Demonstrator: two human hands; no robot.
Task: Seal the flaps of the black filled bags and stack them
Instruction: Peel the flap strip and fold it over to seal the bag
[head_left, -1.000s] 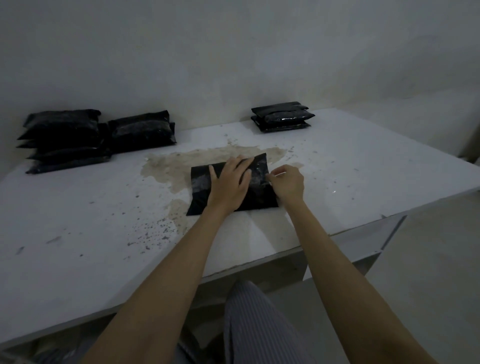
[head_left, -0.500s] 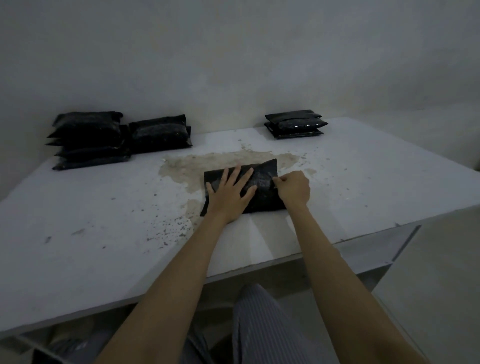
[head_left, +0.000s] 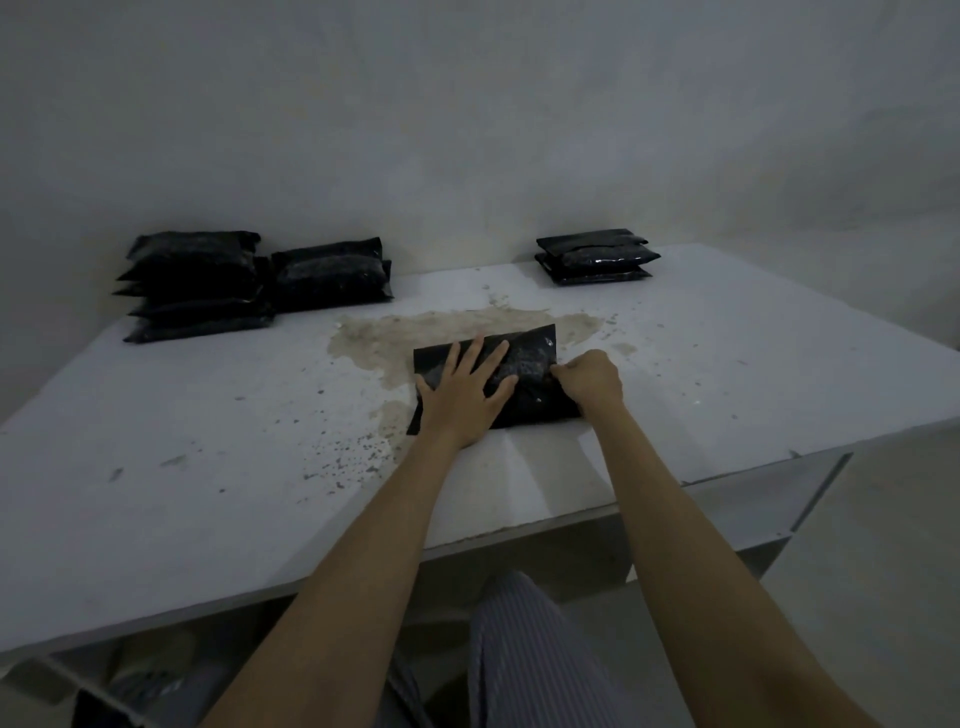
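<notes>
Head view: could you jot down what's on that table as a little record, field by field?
Bag in work: black bag flat on the white table, over a brownish stain
Left hand: fingers spread, pressing the bag
Right hand: curled, pinching the bag's right edge
Far left: two stacks of black bags
Far right: smaller stack

Black bag (head_left: 524, 358), white table (head_left: 156, 499)

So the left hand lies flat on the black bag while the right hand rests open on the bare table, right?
Not quite. In the head view the right hand is curled, pinching the black bag's right edge. The left hand does lie flat on it.
</notes>
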